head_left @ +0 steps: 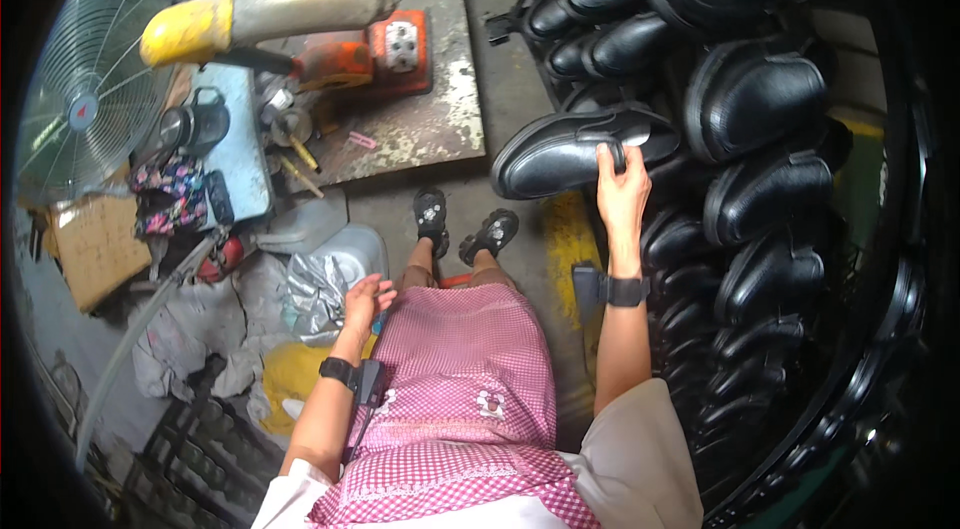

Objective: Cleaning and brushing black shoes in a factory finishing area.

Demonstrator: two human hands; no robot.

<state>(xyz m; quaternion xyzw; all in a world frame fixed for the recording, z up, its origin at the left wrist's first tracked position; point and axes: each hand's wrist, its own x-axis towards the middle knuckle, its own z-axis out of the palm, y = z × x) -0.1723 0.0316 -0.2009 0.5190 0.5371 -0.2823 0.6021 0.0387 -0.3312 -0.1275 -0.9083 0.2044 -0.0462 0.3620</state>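
A black leather shoe [560, 151] is pinched at its opening by my right hand [623, 187], with its toe toward the left. It is held at the left side of a rack [530, 9] filled with rows of similar black shoes [760, 94]. Over my left thigh, my left hand [367, 299] hangs in the air with its fingers apart and nothing in it. Close beside that hand is a crumpled silver plastic bag [318, 291] at a clear plastic tub [368, 247].
A worn table [450, 99] at the far left carries an orange machine [400, 54] with a grey and yellow duct [300, 11]. A large fan [85, 79], a blue surface [238, 154] and a cardboard box [98, 247] stand left. Cloths [195, 324] lie near my left arm.
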